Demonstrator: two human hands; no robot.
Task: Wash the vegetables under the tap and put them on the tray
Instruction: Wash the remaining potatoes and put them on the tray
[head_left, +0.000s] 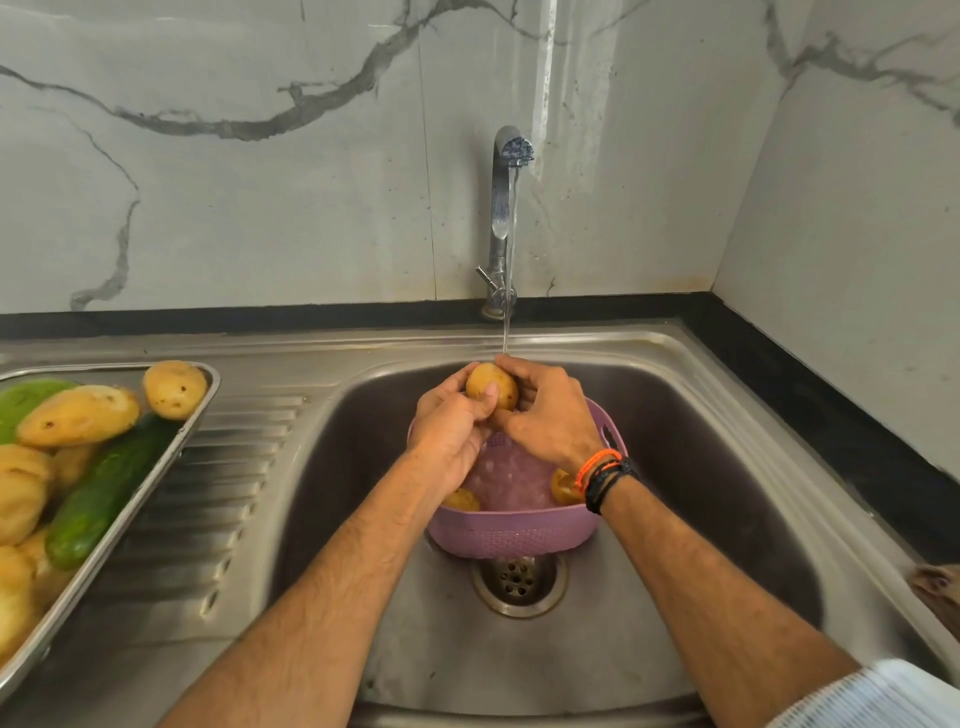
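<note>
A yellow-brown potato (491, 385) is held under the running water of the tap (505, 208). My left hand (451, 431) grips it from the left, thumb across its front. My right hand (550, 415) curls around it from the right. Below them a pink perforated basket (519, 532) stands in the sink (701, 467); two more potatoes (563, 486) peek out beside my wrists. On the left drainboard a steel tray (156, 478) holds several potatoes (78, 415), a cucumber (104, 493) and something green at its far corner.
The sink drain (518, 582) lies just in front of the basket. Ribbed drainboard (218, 493) runs between tray and basin. A black counter edge (831, 395) borders the sink on the right, marble wall behind. A brown object (937, 587) sits at the right edge.
</note>
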